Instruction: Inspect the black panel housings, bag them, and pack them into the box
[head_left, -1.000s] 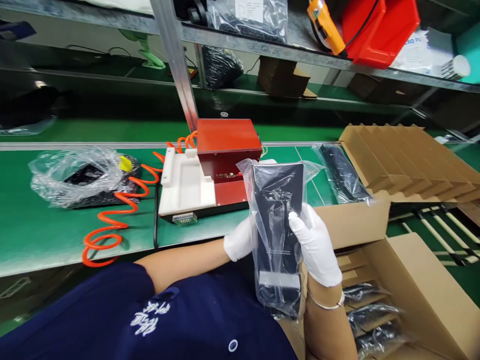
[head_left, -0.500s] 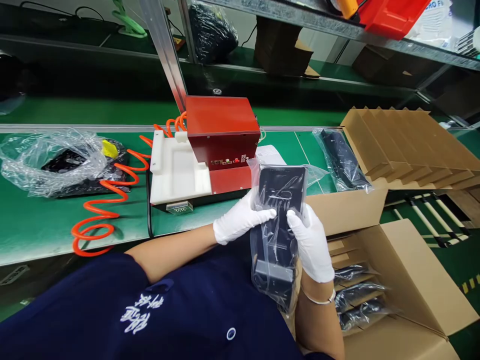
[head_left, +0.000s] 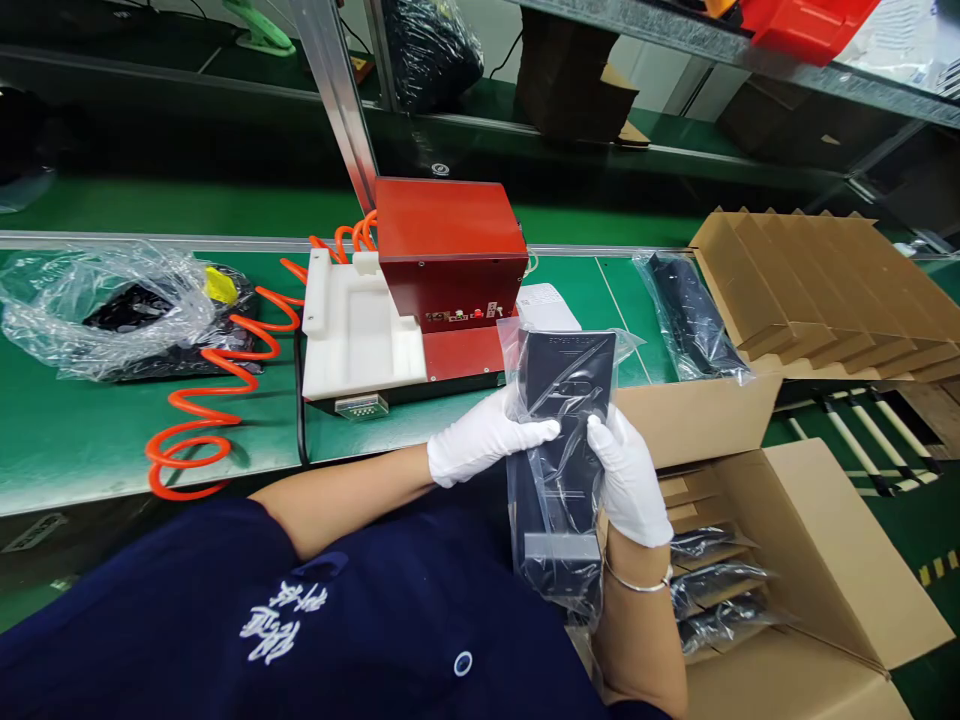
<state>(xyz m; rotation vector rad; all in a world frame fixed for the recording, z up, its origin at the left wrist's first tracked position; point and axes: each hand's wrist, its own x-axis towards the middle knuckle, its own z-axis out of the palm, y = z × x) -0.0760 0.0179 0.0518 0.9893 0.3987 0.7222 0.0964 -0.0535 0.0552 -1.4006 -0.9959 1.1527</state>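
Note:
Both my hands wear white gloves and grip a flat black device in a clear plastic bag (head_left: 564,470), held upright before my chest. My left hand (head_left: 487,438) closes on its left edge, thumb lying across the front. On the opposite edge, my right hand (head_left: 628,475) grips it in the same way. A grey block-like part shows near the device's lower end. The bag's loose plastic sticks out beyond the top corners. Behind the device stands a red machine (head_left: 451,265) with a white fixture (head_left: 364,335) on its left side.
An open cardboard box (head_left: 795,540) with several bagged black pieces stands at lower right. Cardboard dividers (head_left: 817,290) and another bagged black piece (head_left: 691,315) lie on the bench's right. An orange coiled hose (head_left: 195,440) and a crumpled plastic bag (head_left: 112,315) are at left.
The view has shifted slightly. My right thumb has moved a little up and right on the bagged device, and its lower end has tilted slightly. Both hands keep their grip.

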